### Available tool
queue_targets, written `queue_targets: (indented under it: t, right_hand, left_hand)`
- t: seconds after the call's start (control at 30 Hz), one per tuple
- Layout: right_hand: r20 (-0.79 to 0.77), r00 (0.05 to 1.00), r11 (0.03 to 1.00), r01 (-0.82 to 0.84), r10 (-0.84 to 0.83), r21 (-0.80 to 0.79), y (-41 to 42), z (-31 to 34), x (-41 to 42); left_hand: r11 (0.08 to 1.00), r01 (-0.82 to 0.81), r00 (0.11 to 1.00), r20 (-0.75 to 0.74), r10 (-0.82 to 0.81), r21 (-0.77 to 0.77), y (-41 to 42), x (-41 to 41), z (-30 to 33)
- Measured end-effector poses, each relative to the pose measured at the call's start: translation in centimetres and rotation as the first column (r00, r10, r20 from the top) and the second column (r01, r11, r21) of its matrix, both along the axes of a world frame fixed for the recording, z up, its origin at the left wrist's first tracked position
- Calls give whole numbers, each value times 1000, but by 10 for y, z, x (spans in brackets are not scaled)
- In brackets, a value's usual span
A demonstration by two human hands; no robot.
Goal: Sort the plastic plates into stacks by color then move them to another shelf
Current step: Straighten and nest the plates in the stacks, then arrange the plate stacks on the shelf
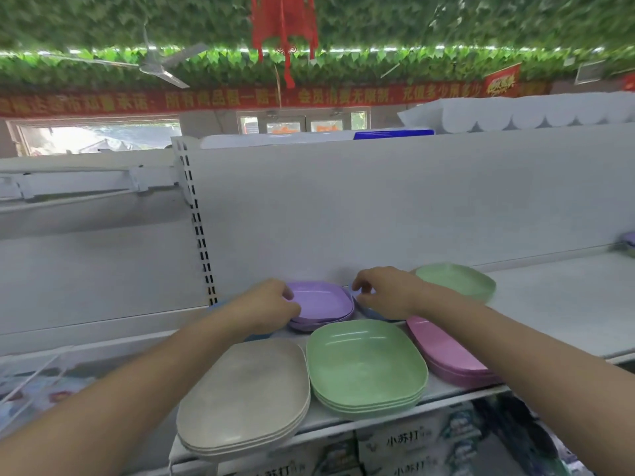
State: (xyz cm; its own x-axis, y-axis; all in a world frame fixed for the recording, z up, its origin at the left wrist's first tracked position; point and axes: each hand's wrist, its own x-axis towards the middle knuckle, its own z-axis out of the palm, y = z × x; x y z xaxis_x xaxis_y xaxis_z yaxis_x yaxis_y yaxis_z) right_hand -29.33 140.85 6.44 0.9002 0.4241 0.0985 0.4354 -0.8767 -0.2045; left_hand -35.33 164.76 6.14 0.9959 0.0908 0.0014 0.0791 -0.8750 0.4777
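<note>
A purple plate stack [321, 302] sits at the back of the white shelf [556, 304]. My left hand [271, 304] grips its left rim. My right hand [381, 290] hovers at its right edge, fingers curled over a blue plate [369, 312] that is mostly hidden beneath it. In front stand a beige stack [244, 396], a green stack [366, 365] and a pink stack [443, 355]. A lone green plate [457, 281] lies behind my right wrist.
The shelf's white back panel [378, 207] rises just behind the plates. Bare shelf stretches to the right, with more plates [628, 243] at the far right edge. Boxed goods [405, 444] sit on the shelf below. Another blue plate edge [257, 336] peeks under my left forearm.
</note>
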Motion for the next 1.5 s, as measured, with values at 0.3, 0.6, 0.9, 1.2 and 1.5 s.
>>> queue_targets:
  t: [0.3,0.6,0.9,1.2,1.5]
  right_hand:
    - [-35,999,999,-28,27,-35,9,-2,1]
    - [-27,998,996,-54,52,-68,6,-3,9]
    - [-29,994,993,-111,110,-39,6,-7,18]
    - [61,980,978,-194,190,72,0,-4,15]
    - [140,963,950,-253,229,186,-70,9,-12]
  left_hand:
    - [929,80,989,85,-118,361,2,5,-9]
    - [909,137,983,60,-174,393,14,8,-9]
    - [873,161,981,20,-191,460,12,15,-13]
    - [903,166,960,145,-240,396,1,17,5]
    - [901,261,917,202,-343,347,-75,16,20]
